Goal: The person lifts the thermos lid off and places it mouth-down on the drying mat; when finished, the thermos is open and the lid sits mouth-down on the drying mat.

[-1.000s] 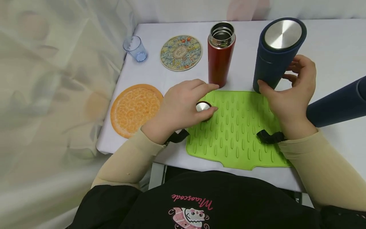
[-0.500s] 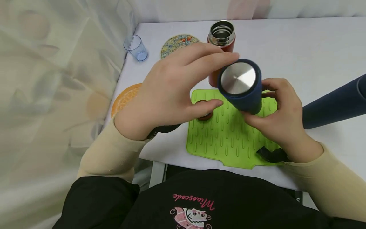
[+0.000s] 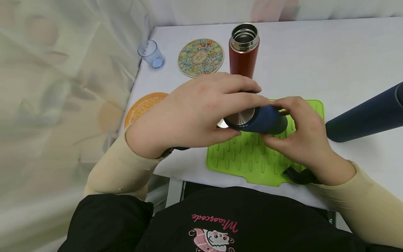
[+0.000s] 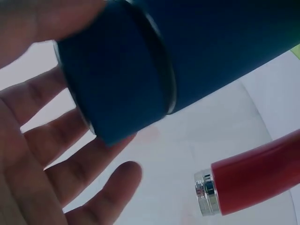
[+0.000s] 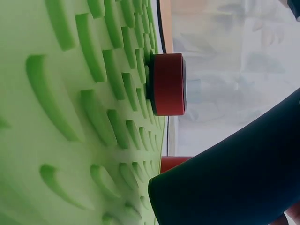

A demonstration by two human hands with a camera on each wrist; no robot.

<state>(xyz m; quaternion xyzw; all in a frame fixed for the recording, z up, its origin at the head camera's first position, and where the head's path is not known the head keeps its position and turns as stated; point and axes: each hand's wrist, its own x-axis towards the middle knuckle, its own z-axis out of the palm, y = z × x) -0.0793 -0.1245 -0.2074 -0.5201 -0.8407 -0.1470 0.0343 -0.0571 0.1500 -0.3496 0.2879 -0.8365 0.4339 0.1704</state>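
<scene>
Hands both meet at one blue bottle (image 3: 267, 119), held tilted well over above a green mat (image 3: 252, 168). Right hand (image 3: 299, 136) holds the darker end between thumb, on the near side, and fingers on the far side. Left hand (image 3: 201, 108) spread wide about the opposite end, thumb near side, fingers reaching across the far side; left wrist view shows gaps between the fingers, and whether they grip cannot be told. Brushed-metal end face turned toward the left palm; a dark ring circles the bottle near that end. By size, downward: pale patterned curtain (image 3: 63, 140) at the left; table (image 3: 315, 63) under a white cover; green mat, ribbed, at the near edge. Dark-blue cylinder (image 3: 365, 112) to the right of the right hand, cut off at the edge of view. Red bottle (image 3: 242, 64) upright beyond the left hand, steel mouth uncovered. Orange disc (image 3: 141, 108) at left, partly behind the left hand. Patterned round coaster (image 3: 201, 57) lies between red bottle and a clear bluish glass (image 3: 151, 54), which stands at the table's left side. Smallest, a red cap (image 5: 168, 84) sits on the mat, mostly hidden in head view.
</scene>
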